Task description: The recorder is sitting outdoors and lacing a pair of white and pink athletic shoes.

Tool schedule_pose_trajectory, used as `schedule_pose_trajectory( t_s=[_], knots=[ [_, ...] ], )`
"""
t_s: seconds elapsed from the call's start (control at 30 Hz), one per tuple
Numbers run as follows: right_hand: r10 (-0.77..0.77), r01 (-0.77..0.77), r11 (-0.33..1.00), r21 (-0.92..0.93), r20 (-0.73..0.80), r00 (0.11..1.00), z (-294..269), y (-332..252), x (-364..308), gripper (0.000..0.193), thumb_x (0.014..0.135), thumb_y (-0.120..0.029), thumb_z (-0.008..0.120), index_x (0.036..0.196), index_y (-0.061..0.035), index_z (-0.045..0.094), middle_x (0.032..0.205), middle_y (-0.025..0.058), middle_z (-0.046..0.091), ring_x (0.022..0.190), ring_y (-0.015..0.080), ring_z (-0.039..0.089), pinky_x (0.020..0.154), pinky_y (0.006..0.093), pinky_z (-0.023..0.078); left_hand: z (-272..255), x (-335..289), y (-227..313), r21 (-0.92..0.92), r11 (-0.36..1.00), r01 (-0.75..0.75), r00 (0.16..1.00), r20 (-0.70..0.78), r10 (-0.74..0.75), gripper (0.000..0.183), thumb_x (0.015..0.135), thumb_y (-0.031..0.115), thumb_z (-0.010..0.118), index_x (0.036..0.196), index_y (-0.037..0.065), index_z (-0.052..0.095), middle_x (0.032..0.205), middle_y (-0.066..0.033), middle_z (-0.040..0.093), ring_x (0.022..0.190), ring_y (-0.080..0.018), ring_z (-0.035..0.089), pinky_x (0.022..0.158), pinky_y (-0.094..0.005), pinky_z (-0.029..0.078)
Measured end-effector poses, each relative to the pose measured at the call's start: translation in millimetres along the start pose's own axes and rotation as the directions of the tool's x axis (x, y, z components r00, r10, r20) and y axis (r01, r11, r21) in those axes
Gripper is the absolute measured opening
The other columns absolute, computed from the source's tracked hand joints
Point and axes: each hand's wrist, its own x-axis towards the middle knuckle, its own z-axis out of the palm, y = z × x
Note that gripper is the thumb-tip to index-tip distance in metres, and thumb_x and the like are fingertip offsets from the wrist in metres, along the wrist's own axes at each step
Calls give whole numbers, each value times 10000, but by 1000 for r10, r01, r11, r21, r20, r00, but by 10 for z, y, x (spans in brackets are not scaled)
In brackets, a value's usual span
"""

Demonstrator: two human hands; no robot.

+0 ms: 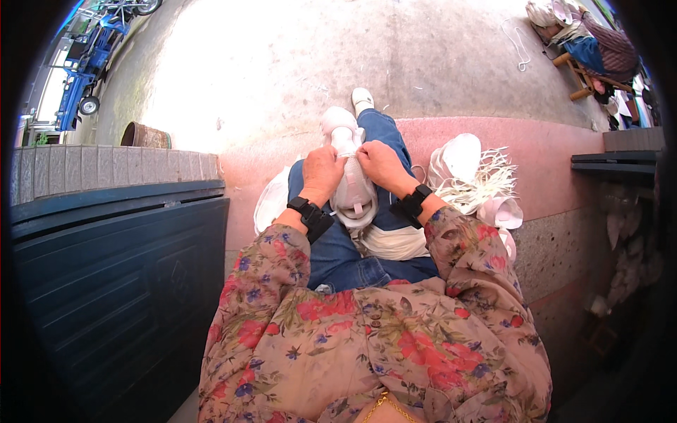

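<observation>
A pale pinkish-white shoe [354, 190] rests on my lap between my thighs, its toe pointing away and its heel toward me. My left hand [324, 171] is closed at the left of the shoe's lacing opening. At its right side, my right hand [384, 166] is closed too, thumb and finger pinched. A thin white shoelace [349, 154] appears to run between the fingertips, which partly hide it. Behind the shoe's heel, a bundle of off-white laces [395, 243] lies across my lap.
On my right are a pile of loose white laces [493, 176], a white shoe piece [462, 156] and another pale shoe [501, 211]. A white bag [271, 201] sits by my left leg. Dark blue panelling [120, 282] stands at left, a loaded wooden stool [582, 77] far right.
</observation>
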Motion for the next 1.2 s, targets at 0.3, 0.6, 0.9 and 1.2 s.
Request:
schedule_pose_trajectory(
  t_s=[0.3, 0.6, 0.9, 1.2],
  knots=[
    [-46, 40, 990, -134, -45, 998, 36, -87, -6, 152, 785, -152, 504, 785, -21, 582, 781, 172, 550, 751, 342, 546, 659, 412, 439, 33, -11, -38, -48, 999, 0, 999, -43, -2, 224, 706, 250, 640, 748, 31, 614, 712, -177, 605, 703, -333, 592, 628, -396, 468],
    [-162, 158, 955, -250, 5, 987, 14, -120, 3, 121, 793, -118, 489, 749, -17, 540, 789, 170, 516, 743, 351, 541, 653, 420, 440, 20, 45, -86, -134, 990, 37, 999, -19, -40, 255, 684, 268, 647, 758, 25, 622, 739, -182, 614, 712, -328, 598, 650, -388, 470],
    [-152, 148, 970, -194, -8, 988, 29, -96, -36, 130, 801, -126, 485, 773, -10, 537, 796, 183, 513, 752, 363, 531, 651, 432, 431, 37, 31, -69, 0, 1000, -2, 1000, 6, 2, 281, 675, 285, 652, 765, 21, 625, 691, -156, 616, 673, -291, 609, 619, -351, 476],
    [-119, 120, 969, -218, 16, 993, 39, -141, 0, 132, 794, -125, 497, 762, -6, 545, 789, 187, 521, 752, 360, 532, 657, 435, 432, 37, 77, -126, -93, 996, 3, 1000, -21, -5, 275, 668, 285, 652, 727, 18, 638, 651, -151, 613, 625, -253, 614, 581, -323, 478]
  ],
)
